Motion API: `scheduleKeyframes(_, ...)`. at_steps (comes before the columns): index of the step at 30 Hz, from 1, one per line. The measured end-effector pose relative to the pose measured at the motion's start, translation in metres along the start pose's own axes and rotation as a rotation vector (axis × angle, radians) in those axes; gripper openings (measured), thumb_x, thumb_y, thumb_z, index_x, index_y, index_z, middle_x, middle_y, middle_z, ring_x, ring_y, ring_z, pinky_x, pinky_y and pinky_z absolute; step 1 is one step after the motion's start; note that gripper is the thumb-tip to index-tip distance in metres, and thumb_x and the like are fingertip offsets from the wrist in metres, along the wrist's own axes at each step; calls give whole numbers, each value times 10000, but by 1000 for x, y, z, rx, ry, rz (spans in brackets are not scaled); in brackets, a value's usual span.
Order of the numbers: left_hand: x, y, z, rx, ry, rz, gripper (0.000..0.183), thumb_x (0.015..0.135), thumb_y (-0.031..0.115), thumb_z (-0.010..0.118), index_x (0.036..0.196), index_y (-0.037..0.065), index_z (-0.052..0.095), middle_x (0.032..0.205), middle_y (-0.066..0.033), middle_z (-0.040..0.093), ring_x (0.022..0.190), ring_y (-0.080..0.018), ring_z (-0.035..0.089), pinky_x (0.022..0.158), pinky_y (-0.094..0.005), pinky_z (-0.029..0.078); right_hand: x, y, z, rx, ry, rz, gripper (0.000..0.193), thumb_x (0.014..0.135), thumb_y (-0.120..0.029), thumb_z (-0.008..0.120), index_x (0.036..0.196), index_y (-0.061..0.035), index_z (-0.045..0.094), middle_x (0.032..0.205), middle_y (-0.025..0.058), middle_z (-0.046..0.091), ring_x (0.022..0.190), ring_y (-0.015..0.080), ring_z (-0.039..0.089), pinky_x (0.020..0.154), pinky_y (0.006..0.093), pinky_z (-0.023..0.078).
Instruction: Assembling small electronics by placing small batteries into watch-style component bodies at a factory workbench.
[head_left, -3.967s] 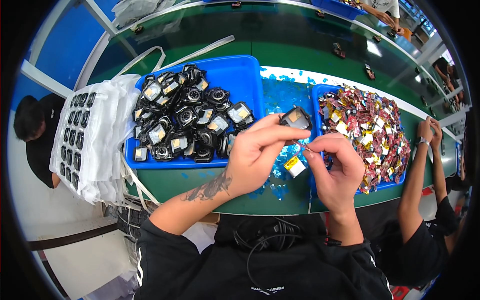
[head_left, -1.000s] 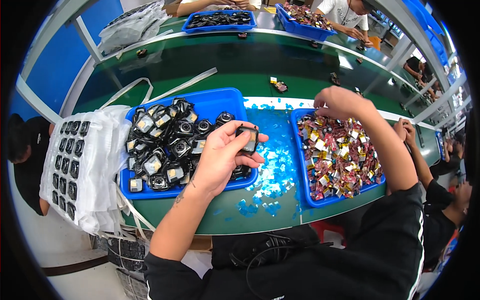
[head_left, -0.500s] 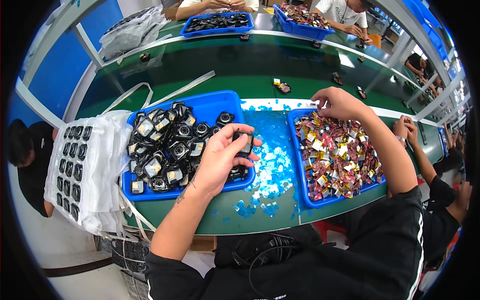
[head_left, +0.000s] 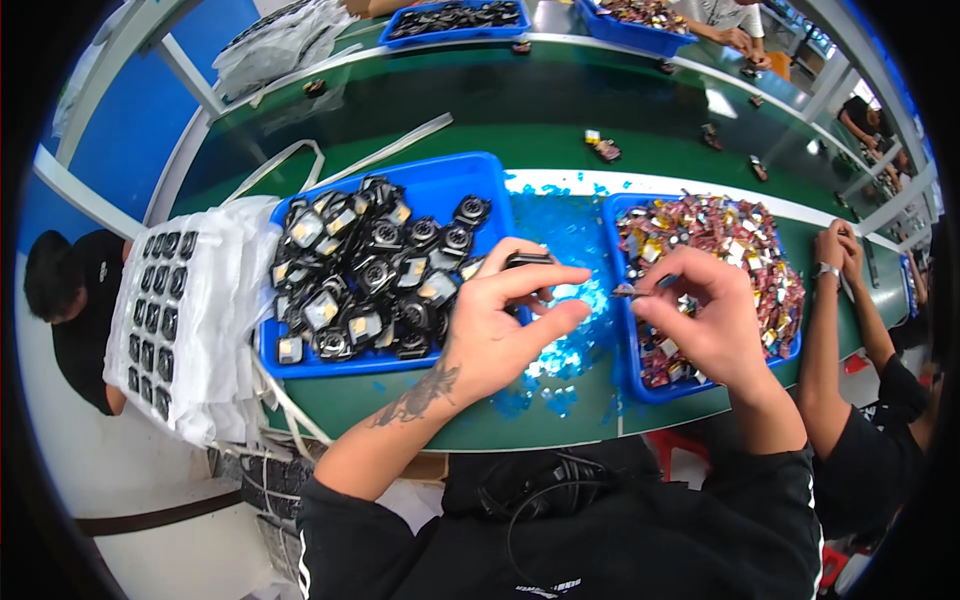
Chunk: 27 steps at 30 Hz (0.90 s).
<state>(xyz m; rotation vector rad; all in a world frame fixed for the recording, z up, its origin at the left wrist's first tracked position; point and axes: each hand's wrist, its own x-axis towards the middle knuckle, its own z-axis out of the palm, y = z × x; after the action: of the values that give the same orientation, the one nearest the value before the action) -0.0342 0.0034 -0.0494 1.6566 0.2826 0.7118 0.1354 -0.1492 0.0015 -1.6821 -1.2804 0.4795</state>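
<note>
The left hand holds a black case, seen nearly edge-on above the index finger; its thumb and index tips stand apart, pointing toward the other hand, and how the remaining fingers grip the case is mostly hidden. The right hand pinches a small dark part between thumb and index finger, over the near-left side of the parts tray. Case and part are apart, with a gap between the two hands.

Below and between the hands, blue film scraps lie scattered on the green table, some of them shining in the light. The blue parts tray carries a heap of red boards mixed with white and yellow pieces. Left of the left hand, the blue case tray holds a pile of black cases, some showing round dark faces, others pale squares; its upper right corner is bare.

Farther left stands a stack of white sheets with dark pieces set in rows. A pale strap lies beyond the case tray, and a small assembly rests on the green surface ahead. On the right, a co-worker's hands are close together.
</note>
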Motion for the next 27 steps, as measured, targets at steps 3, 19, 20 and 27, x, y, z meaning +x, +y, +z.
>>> scheduleKeyframes(3,-1,6,4,101,-98,-8,289,766,176,804,1025,69,732,1052,-66,560,832,-118,575,708,-255,492,-1,-7,16,11,-59,-44,115,787,-11,730,870,16,656,822,53,626,690,76,582,596,224,461)
scheduleKeyframes(19,-3,4,3,164,-127,49,294,794,154,740,1061,42,690,1024,-95,599,893,-191,608,746,-303,489,0,0,35,498,-38,128,91,878,-35,666,944,6,618,838,17,643,731,41,570,658,193,456)
scheduleKeyframes(20,-3,3,2,182,-149,85,289,787,149,740,1052,42,692,1025,-99,599,904,-204,615,756,-309,491,0,1,35,439,-25,104,86,875,-34,670,931,4,617,829,14,642,717,37,562,644,190,447)
scheduleKeyframes(27,-3,3,2,160,-141,138,155,775,123,744,885,23,700,972,-103,610,923,-218,626,768,-311,490,3,0,37,406,-16,99,108,866,-32,676,870,-12,570,773,-2,604,705,25,547,608,179,424)
